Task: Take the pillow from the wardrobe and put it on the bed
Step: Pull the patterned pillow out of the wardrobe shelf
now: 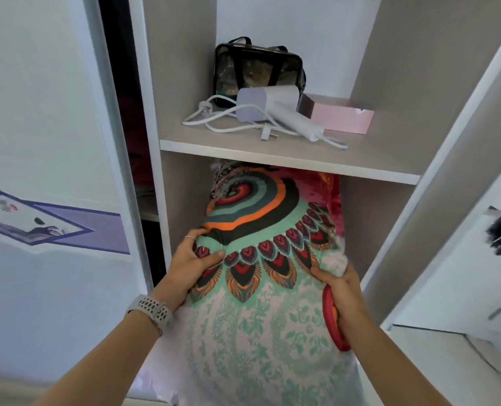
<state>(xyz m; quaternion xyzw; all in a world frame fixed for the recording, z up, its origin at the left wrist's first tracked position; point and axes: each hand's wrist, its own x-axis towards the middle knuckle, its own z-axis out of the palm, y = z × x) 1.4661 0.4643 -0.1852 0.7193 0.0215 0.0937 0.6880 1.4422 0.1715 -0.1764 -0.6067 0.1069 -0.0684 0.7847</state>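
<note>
A large pillow (261,288) with a green, orange, red and black peacock-feather pattern sticks out of the wardrobe's lower compartment, its far end still under the shelf (287,155). My left hand (189,265), with a ring and a wristwatch, grips the pillow's left side. My right hand (341,285) grips its right side, pinching the fabric next to a red edge. A red textile (327,189) lies behind the pillow in the same compartment.
On the shelf above lie a white hair dryer (275,108) with a loose cord, a black transparent bag (256,71) and a pink box (341,117). A sliding wardrobe door (47,142) stands at left. White wardrobe panels (448,142) close in at right.
</note>
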